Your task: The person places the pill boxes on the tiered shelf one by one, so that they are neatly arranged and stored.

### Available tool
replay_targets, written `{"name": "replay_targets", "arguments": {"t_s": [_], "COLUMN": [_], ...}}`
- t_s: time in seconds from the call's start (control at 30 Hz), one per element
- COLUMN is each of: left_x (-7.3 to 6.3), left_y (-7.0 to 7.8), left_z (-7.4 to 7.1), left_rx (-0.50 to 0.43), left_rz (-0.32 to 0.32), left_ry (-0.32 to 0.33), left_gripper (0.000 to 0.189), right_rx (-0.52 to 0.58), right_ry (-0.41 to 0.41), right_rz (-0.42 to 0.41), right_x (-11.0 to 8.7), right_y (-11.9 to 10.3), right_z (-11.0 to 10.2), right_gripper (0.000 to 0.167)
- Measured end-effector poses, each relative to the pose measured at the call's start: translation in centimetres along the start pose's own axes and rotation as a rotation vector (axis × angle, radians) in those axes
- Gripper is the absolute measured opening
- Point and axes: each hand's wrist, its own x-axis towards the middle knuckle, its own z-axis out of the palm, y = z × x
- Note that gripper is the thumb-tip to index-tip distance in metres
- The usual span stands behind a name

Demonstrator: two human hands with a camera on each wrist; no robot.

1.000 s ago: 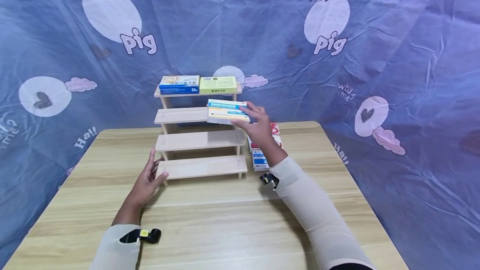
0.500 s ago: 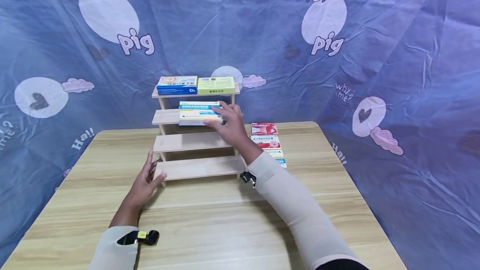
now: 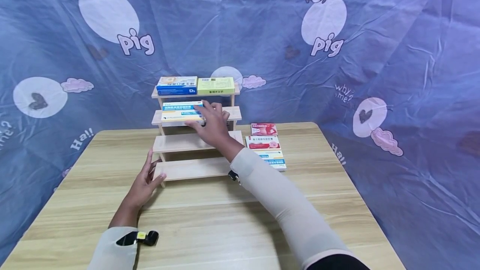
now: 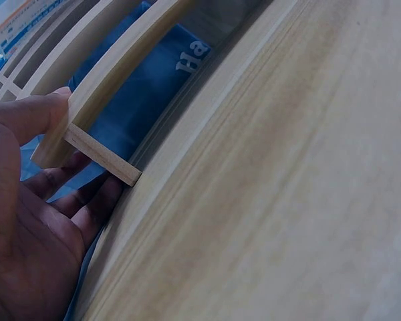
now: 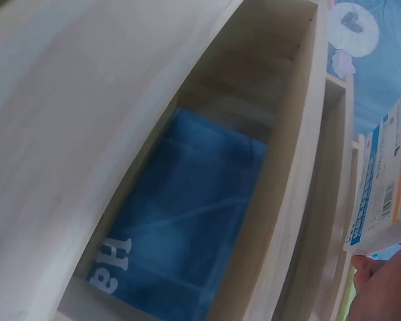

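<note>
In the head view, a four-tier wooden step shelf (image 3: 195, 169) stands on the table. My right hand (image 3: 213, 126) grips the right end of a white, blue and yellow medicine box (image 3: 176, 113), which is at the left part of the second tier from the top. Whether its base touches the board cannot be told. In the right wrist view, part of my thumb shows beside the medicine box (image 5: 381, 180). My left hand (image 4: 47, 214) holds the lowest board's left end, thumb on its edge and fingers beneath, near the short leg (image 4: 103, 155).
On the top tier sit a blue-and-white box (image 3: 177, 86) and a light green box (image 3: 216, 86), side by side. Right of the shelf lie a red box (image 3: 264, 128), a white-and-red box (image 3: 262, 141) and a white, yellow and blue box (image 3: 275, 163). A blue cloth backdrop (image 3: 277, 86) hangs behind.
My right hand has carried the medicine box leftward along the second tier, from its right end to its left. My left hand has kept its place on the shelf.
</note>
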Motion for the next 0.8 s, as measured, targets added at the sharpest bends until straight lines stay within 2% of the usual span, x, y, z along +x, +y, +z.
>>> {"name": "replay_targets", "arguments": {"t_s": [0.2, 0.4, 0.8], "left_x": [-0.1, -0.1, 0.0], "left_y": [0.0, 0.0, -0.4], "left_z": [0.0, 0.0, 0.0], "left_rx": [-0.006, -0.015, -0.014], "left_rz": [0.021, 0.042, 0.053], "left_ry": [-0.009, -0.011, -0.018], "left_gripper": [0.105, 0.103, 0.101], "right_rx": [-0.05, -0.113, -0.219], "right_ry": [-0.06, -0.092, -0.049], "right_rz": [0.039, 0.024, -0.017], "right_x": [0.8, 1.1, 1.5], "right_y": [-0.5, -1.1, -1.2], "right_z": [0.9, 1.6, 3.0], "right_gripper": [0.065, 0.065, 0.065]}}
